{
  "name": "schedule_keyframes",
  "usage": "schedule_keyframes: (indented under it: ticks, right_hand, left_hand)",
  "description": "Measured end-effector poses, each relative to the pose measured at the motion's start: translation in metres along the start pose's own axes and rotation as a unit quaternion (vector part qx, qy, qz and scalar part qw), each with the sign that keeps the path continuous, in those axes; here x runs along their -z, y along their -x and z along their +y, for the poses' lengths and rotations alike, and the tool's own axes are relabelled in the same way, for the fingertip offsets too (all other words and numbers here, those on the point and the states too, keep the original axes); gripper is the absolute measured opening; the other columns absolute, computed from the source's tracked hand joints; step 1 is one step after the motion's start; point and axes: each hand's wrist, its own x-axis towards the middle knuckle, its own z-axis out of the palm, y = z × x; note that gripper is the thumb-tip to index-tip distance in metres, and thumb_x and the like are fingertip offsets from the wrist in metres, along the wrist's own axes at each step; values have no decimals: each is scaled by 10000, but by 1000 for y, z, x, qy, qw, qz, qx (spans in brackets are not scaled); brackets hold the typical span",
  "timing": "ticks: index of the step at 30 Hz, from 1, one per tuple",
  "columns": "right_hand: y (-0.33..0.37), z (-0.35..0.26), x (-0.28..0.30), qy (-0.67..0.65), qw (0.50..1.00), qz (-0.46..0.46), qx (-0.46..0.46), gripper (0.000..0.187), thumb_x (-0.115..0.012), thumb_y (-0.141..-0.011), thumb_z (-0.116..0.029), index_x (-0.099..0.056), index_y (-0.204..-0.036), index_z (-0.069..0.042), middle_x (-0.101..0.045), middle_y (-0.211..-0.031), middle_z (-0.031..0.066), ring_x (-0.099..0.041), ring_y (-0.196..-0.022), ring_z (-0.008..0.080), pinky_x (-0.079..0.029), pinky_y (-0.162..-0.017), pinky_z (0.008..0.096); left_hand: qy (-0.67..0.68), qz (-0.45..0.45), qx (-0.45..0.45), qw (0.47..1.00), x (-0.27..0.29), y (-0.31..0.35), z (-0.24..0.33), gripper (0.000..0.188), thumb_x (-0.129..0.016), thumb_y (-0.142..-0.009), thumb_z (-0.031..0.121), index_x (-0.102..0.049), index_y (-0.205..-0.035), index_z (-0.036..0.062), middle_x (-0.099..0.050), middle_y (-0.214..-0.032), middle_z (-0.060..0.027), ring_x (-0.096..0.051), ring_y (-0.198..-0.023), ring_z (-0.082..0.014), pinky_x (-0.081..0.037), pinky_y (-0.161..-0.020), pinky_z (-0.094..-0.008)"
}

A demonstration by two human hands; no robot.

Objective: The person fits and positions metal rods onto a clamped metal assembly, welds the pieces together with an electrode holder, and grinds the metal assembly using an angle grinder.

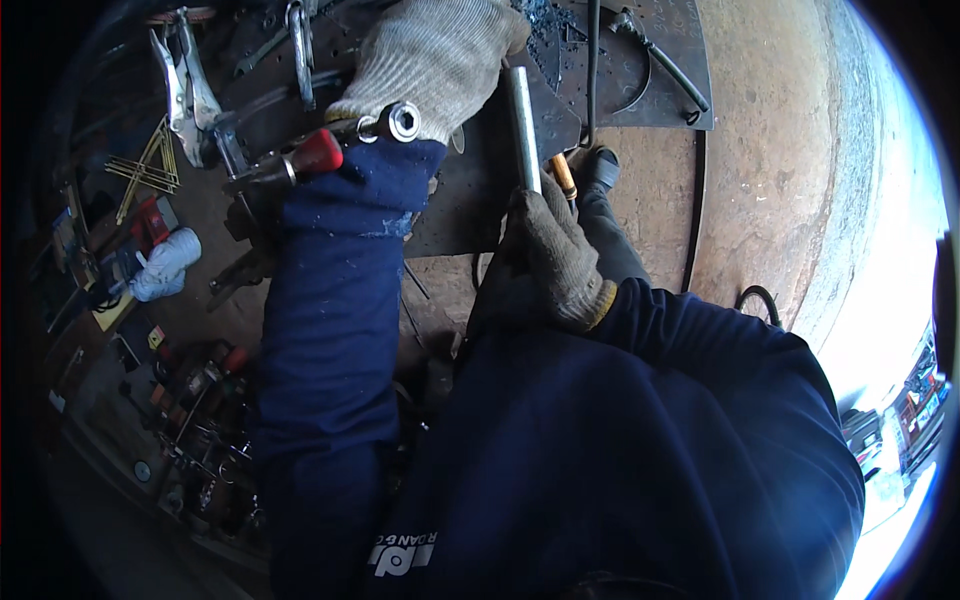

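My right hand (565,255), in a grey knit glove with a yellow cuff edge, is closed round the lower end of a shiny round metal bar (523,125). The bar points away from me over the dark metal table (470,190). Beside that hand shows an orange-brown handle (563,175); I cannot tell whether the hand touches it. Across the table's far side reaches my left hand (440,60), also gloved. Its fingers are hidden at the top edge, so its hold does not show. Near its wrist are a round metal end with a hole (403,121) and a red-tipped handle (318,152).
Locking pliers (183,95) hang at the table's left side. A hammer (662,65) lies on the right part of the plate, near dark metal shavings (555,30). Yellow rods (148,172), a white cloth bundle (168,265) and cluttered tools (205,400) are at left.
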Motion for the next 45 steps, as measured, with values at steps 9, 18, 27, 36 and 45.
schedule_keyframes:
  ticks: [9,18,27,36,45]
  right_hand:
    - [-11,27,-14,-91,994,15,-60,746,-628,-1003,-455,-325,-1563,-66,-579,-1001,69,-608,-709,154,-517,-605,299]
    - [-6,15,-12,-18,998,43,-31,742,-591,-1005,-513,-364,-1549,-62,-616,-1183,135,-639,-984,204,-559,-826,345]
    - [3,14,-9,-12,998,3,-54,784,-573,-1006,-534,-330,-1575,-53,-585,-1348,184,-626,-1102,221,-505,-975,348]
    - [14,-22,-2,63,994,84,-26,572,-632,-988,-511,-564,-1302,-37,-615,-897,47,-581,-703,110,-502,-625,270]
    - [16,-39,28,-142,983,-34,-109,368,-605,-1027,-435,-637,-1077,-72,-562,-786,-19,-515,-607,63,-433,-532,229]
  left_hand:
    - [-11,22,-7,1000,-13,16,-7,156,-633,-870,69,-745,-929,160,-672,-958,-48,-684,-947,-279,-579,-811,-391]
    - [-19,15,-6,1000,-14,14,-4,161,-631,-872,66,-745,-934,162,-672,-963,-48,-683,-954,-279,-579,-817,-393]
    - [-35,-2,15,999,-2,18,3,167,-630,-874,63,-745,-939,165,-672,-969,-48,-682,-960,-280,-579,-822,-395]
    - [-40,-5,2,999,-7,1,9,173,-628,-875,61,-746,-945,167,-672,-974,-48,-681,-966,-280,-579,-827,-396]
    - [-24,-37,9,999,-2,-9,18,184,-638,-876,41,-735,-978,160,-665,-995,-47,-672,-1007,-283,-577,-868,-397]
